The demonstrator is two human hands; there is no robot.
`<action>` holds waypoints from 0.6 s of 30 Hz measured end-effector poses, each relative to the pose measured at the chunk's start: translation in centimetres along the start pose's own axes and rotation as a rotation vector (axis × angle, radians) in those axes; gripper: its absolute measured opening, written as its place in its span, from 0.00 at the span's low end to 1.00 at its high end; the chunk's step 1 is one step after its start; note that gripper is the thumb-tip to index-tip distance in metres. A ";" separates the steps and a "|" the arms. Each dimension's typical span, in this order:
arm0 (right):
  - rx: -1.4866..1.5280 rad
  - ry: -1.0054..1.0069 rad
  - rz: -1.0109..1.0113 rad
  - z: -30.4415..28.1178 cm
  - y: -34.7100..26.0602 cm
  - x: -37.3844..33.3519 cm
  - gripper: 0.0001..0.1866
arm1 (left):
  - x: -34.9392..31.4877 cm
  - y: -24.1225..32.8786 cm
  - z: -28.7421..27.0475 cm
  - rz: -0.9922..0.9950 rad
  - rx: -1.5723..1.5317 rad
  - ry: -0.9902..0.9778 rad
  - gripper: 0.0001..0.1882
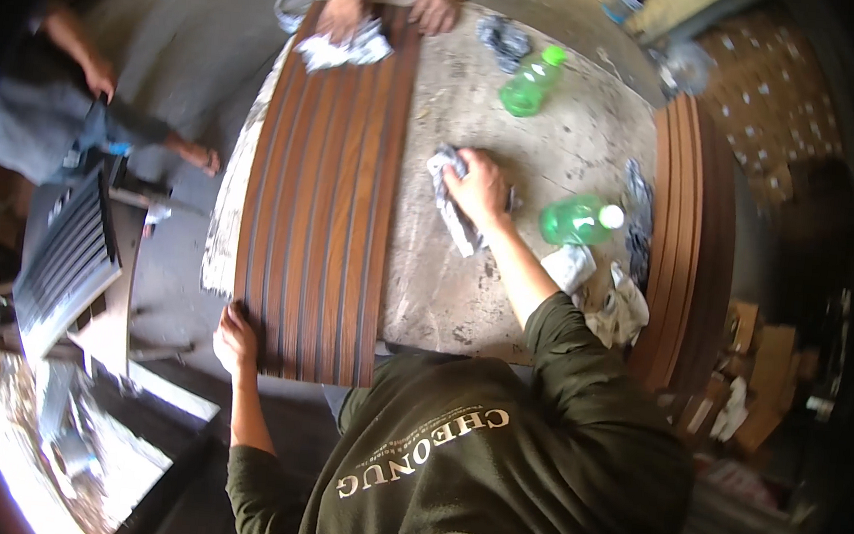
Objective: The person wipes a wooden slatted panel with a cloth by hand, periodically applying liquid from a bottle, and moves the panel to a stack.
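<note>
A brown slatted wood panel lies on a stained work table. My left hand rests on the panel's near left corner, fingers curled on its edge. On the bare tabletop just right of the panel, my right hand grips a crumpled grey-white rag. At the far end of the panel, another person's two hands press a second crumpled rag onto the wood.
Two green plastic bottles lie on the table, one far and one near my right hand. More rags lie at the right. A stack of wood panels borders the table's right side. A seated person is at left.
</note>
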State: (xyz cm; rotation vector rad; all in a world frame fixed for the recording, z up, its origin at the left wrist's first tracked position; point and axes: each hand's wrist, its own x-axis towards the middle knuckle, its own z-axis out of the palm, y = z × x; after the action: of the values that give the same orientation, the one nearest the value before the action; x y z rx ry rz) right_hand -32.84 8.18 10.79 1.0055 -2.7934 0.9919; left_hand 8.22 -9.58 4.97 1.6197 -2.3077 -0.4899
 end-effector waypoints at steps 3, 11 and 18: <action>-0.091 0.149 0.069 -4.5 2.1 1.7 0.21 | -0.2 0.3 -0.3 0.021 0.004 0.021 0.21; 0.094 -0.034 0.020 -9.2 2.0 -7.8 0.45 | 1.5 -2.0 1.3 -0.015 0.067 0.002 0.22; 0.145 0.208 0.086 -11.7 5.8 -21.3 0.38 | 0.9 2.5 0.1 0.349 0.134 0.319 0.11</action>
State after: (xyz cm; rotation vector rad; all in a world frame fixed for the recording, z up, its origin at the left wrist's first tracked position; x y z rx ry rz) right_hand -21.52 30.44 12.32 0.7492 -2.6448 1.2466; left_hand 5.80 -9.63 5.98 1.2001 -2.3387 0.0038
